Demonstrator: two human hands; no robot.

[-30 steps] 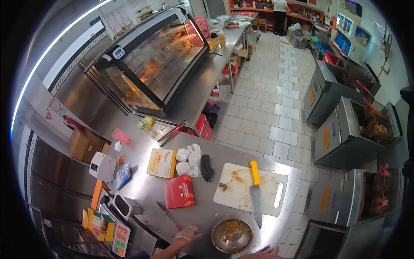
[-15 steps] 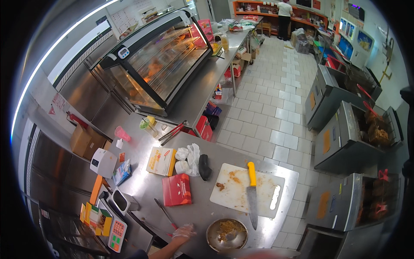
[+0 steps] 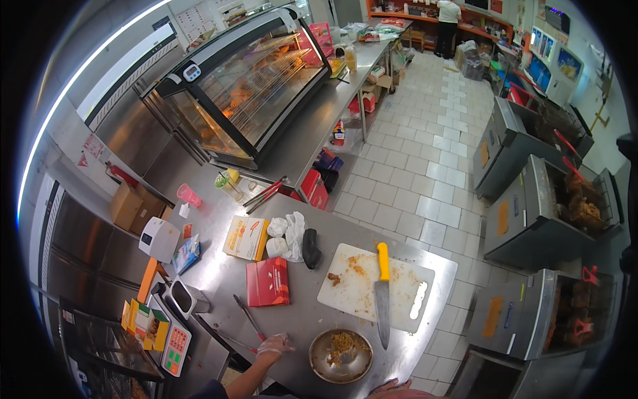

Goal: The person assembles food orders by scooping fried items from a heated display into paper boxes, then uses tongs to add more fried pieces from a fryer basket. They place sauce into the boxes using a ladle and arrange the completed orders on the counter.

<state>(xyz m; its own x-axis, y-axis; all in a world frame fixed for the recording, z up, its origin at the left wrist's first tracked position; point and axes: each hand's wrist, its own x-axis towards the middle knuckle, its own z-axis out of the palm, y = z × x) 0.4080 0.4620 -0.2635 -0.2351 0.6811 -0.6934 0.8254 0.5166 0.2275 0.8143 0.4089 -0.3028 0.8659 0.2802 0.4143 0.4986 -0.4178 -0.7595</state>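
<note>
In a clear plastic glove, my left hand [image 3: 274, 347] is at the near edge of the steel table, closed on the red-handled end of long metal tongs [image 3: 247, 316]. The tongs' two arms spread apart toward the left. My right hand [image 3: 392, 388] shows only partly at the lower edge; its fingers look stretched out and hold nothing visible. Between the hands stands a steel bowl [image 3: 319, 362] with brown crumbs [image 3: 348, 344] in it. Behind the bowl, a yellow-handled knife [image 3: 382, 299] lies across a crumb-strewn white cutting board [image 3: 352, 292].
A red box [image 3: 268, 282], a yellow-white box [image 3: 245, 237], white plastic bags [image 3: 292, 233] and a dark pouch [image 3: 310, 249] sit beyond the tongs. Left stands a scale [image 3: 174, 356] bearing a food box. A glass warmer [image 3: 252, 93] is behind; fryers [image 3: 525, 213] line the right.
My right hand, a blur beside the bowl before, now has its fingers showing at the lower edge. The whole view has shifted slightly. My left hand stays by the tongs.
</note>
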